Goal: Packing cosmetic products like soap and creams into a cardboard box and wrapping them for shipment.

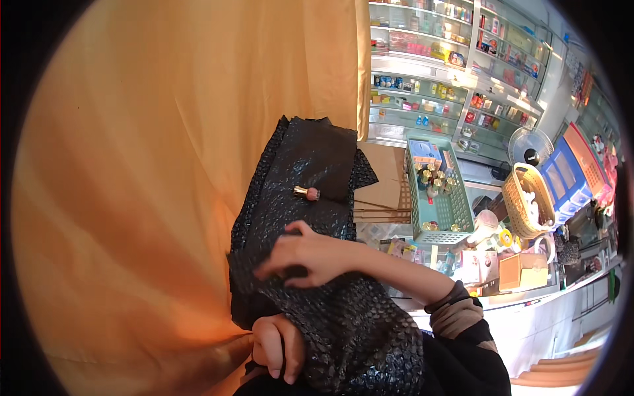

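A small bottle with pink contents and a gold cap point(307, 193) lies on its side on black plastic wrap point(317, 158). My right hand point(309, 257) reaches over a loose sheet of black bubble wrap point(346, 317); its fingers are spread and blurred, touching the sheet near its left end. Whether they pinch it I cannot tell. Lower down, my left hand point(278, 346) has its fingers curled at the near left edge of that sheet, gripping it. The sheet drapes toward my body on the right.
An orange curtain point(148, 173) hangs along the left. Folded cardboard point(379, 173) lies under the wrap's right side. Beyond are a green plastic basket point(441, 203) with several gold-capped bottles, a yellow basket point(527, 198), a fan point(531, 146), an open cardboard box point(522, 272) and glass shelves point(421, 59).
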A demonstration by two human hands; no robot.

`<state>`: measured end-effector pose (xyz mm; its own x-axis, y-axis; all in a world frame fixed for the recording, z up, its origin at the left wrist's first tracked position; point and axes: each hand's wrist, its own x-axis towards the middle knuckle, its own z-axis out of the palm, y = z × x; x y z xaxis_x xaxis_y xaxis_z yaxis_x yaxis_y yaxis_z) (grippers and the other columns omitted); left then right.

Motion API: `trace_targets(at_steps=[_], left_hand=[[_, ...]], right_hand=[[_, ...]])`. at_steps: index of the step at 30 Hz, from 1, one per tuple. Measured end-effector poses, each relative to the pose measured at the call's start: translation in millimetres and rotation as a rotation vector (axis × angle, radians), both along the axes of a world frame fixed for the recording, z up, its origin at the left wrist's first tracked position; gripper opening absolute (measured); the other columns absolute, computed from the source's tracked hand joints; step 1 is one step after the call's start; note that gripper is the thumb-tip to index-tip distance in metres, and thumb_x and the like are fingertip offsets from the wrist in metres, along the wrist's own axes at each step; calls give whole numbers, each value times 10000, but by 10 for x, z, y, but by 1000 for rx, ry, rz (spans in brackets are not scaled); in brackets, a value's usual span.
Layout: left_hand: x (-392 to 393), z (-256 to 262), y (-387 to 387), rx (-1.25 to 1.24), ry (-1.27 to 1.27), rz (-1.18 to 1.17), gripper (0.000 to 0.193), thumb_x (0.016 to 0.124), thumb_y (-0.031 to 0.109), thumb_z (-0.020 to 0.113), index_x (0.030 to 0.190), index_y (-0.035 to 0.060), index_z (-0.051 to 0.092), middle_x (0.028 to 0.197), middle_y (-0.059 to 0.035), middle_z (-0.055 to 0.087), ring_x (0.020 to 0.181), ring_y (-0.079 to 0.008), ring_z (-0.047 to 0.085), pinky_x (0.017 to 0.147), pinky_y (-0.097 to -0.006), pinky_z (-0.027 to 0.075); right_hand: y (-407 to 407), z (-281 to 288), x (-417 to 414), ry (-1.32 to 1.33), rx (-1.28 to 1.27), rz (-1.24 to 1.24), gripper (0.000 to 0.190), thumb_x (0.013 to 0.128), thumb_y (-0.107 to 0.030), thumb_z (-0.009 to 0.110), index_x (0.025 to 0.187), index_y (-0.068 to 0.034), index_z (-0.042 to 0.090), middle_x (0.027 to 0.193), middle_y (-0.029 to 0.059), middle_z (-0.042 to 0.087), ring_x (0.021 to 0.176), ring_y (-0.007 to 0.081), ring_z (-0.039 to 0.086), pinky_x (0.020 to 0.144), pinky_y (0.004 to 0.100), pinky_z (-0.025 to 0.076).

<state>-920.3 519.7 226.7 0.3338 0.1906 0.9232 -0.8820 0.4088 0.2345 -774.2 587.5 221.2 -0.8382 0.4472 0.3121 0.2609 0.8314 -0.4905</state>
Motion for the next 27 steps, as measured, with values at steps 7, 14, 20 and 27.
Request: trace_targets(at_steps=[7,14,20,27], left_hand=[[142,22,-178,-124,-97,-126,187,972,111,507,862,79,655,887,-85,678,694,-165,617,667,-277,517],[173,19,-317,-249,21,-172,137,955,91,530,844,87,611,874,-96,633,746,-206,610,723,-311,512],[238,91,-446,-426,159,99,52,898,18,494,888,67,511,948,-145,482,780,-293,604,765,-372,537],[364,302,-301,154,1021,689,508,751,-137,429,1238,8,436,1317,-246,464,1237,-294,494,1017,-409,424]], right_hand=[[-538,-84,116,196,-350,271,713,731,-62,645,1400,-72,399,1457,134,420,1348,315,392,1095,478,244],[-912,-144,732,69,-333,175,594,778,-175,703,1316,-18,506,1162,149,615,1141,298,567,1060,423,311],[-1435,83,1722,54,-205,-391,308,762,-142,707,1066,-103,680,988,40,657,956,223,592,902,373,361],[-2150,559,2491,292,-75,-677,203,651,-73,687,847,-20,681,900,91,661,951,281,613,991,456,390]])
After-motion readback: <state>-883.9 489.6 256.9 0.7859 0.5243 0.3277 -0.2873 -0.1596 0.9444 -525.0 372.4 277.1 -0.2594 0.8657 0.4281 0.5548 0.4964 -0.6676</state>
